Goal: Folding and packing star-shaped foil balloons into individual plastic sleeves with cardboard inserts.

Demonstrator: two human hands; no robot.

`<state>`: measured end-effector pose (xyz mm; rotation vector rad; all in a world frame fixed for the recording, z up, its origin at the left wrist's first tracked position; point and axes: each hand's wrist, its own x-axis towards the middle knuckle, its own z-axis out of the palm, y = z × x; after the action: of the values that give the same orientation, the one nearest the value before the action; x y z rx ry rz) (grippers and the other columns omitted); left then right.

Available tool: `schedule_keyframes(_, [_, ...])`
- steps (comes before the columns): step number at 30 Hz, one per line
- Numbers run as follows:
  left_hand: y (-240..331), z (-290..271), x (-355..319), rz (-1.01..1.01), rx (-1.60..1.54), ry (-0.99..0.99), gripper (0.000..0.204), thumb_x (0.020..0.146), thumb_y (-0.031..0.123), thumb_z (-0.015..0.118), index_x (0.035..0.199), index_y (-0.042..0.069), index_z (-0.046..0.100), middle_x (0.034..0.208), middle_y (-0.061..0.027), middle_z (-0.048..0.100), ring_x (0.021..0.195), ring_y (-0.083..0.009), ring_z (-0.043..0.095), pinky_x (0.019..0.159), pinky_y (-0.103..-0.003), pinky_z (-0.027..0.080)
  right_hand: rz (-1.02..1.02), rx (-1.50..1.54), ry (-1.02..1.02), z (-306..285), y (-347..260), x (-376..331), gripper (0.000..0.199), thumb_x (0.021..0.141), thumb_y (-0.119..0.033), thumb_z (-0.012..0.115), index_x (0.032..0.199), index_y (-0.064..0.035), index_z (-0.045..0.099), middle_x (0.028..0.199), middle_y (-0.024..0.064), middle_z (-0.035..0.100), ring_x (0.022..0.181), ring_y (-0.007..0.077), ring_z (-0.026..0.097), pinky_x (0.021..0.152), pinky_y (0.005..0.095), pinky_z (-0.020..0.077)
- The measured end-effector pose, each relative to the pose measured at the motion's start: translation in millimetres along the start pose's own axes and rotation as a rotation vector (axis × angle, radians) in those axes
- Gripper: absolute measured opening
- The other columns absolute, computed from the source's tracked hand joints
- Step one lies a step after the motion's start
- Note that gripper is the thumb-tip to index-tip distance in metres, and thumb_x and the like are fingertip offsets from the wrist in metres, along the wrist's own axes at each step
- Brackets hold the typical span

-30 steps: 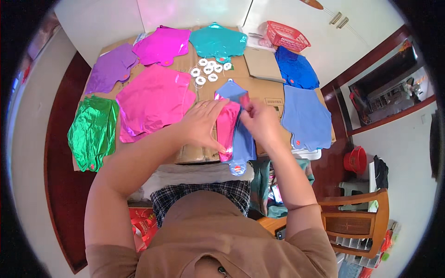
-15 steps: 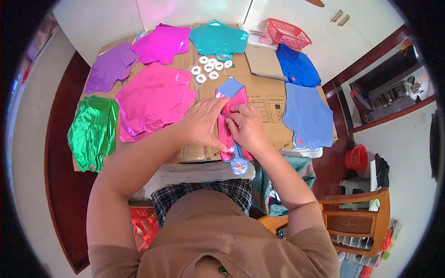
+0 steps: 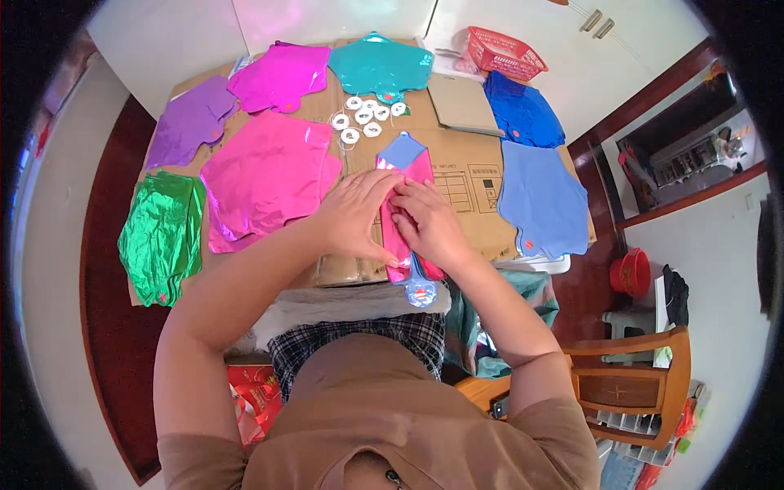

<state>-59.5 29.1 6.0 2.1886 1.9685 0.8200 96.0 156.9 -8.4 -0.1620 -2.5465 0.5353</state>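
One folded pink-and-blue foil sheet (image 3: 395, 242), long axis running fwd, lies just right of L hand (image 3: 357, 214), whose thumb & fingertips, spread apart, touch it, and under R hand (image 3: 426, 217), fingers curled (pinch or press, can't tell).

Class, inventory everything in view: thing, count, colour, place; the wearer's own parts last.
Folded foil: one, pink and blue, near centre
Foil stacks: seven; purple, magenta, teal, green, pink, two blues; around the cardboard
Cardboard: count unclear, brown, beneath the foil
Rings: about eight, white, far centre
Flat board: one, tan, right of rings
Basket: one, red, back right
Bucket: one, red, right side
Chair: one, brown, lower right
Bag: one, red, lower left
Cabinet doors: several, white, back
Clutter: uncountable, mixed colours, around the chair
Shirt: one, brown, bottom
Left hand: one, bare, on folded foil
Right hand: one, bare, on folded foil
Arms: two, bare, either side
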Motion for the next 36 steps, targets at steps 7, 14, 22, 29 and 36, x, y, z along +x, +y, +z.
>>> schedule_keyframes(7, [-1,3,-3,0.069,0.111,0.027,0.110,0.056,0.067,0.074,0.136,-0.001,0.039,0.133,-0.0184,0.048,0.127,-0.0336,0.043,0.108,-0.055,0.025,0.045,0.074,-0.001,1,-1,-1,0.030,0.079,-0.010,0.066,0.107,-0.0034,0.056,0.118,0.0186,0.058,0.116,0.0388,0.051,0.104,0.0480,0.0367])
schedule_keyframes(14, [-2,1,-3,0.045,0.137,-0.066,0.109,0.057,0.065,0.076,0.138,0.000,0.040,0.138,-0.0185,0.043,0.132,-0.0348,0.038,0.111,-0.056,0.022,0.055,-0.082,-0.145,-11,-38,-35,0.060,0.085,-0.017,0.058,0.137,0.0037,0.036,0.139,0.0269,0.039,0.132,0.0417,0.034,0.112,0.0499,0.0220])
schedule_keyframes(22, [2,-3,-3,0.033,0.133,-0.072,0.106,0.058,0.069,0.071,0.133,-0.002,0.045,0.133,-0.0189,0.047,0.129,-0.0339,0.041,0.111,-0.049,0.025,0.173,0.452,-0.351,-68,-32,-66,0.048,0.085,-0.006,0.052,0.132,-0.0020,0.048,0.131,0.0215,0.052,0.126,0.0366,0.046,0.106,0.0470,0.0346])
schedule_keyframes(29, [-2,2,-2,0.037,0.089,-0.088,0.109,0.058,0.064,0.075,0.138,-0.001,0.038,0.138,-0.0219,0.041,0.131,-0.0376,0.037,0.111,-0.053,0.024,-0.144,-0.068,-0.258,-67,29,3,0.052,0.089,-0.015,0.056,0.138,-0.0054,0.043,0.142,0.0176,0.044,0.133,0.0351,0.039,0.110,0.0457,0.0301])
schedule_keyframes(36, [-3,3,-2,0.035,0.074,-0.075,0.107,0.058,0.060,0.077,0.138,-0.001,0.038,0.137,-0.0225,0.041,0.131,-0.0376,0.037,0.111,-0.054,0.023,-0.064,-0.321,-0.348,-24,34,3,0.070,0.092,-0.043,0.048,0.143,0.0010,0.031,0.150,0.0236,0.026,0.141,0.0378,0.021,0.114,0.0504,0.0153])
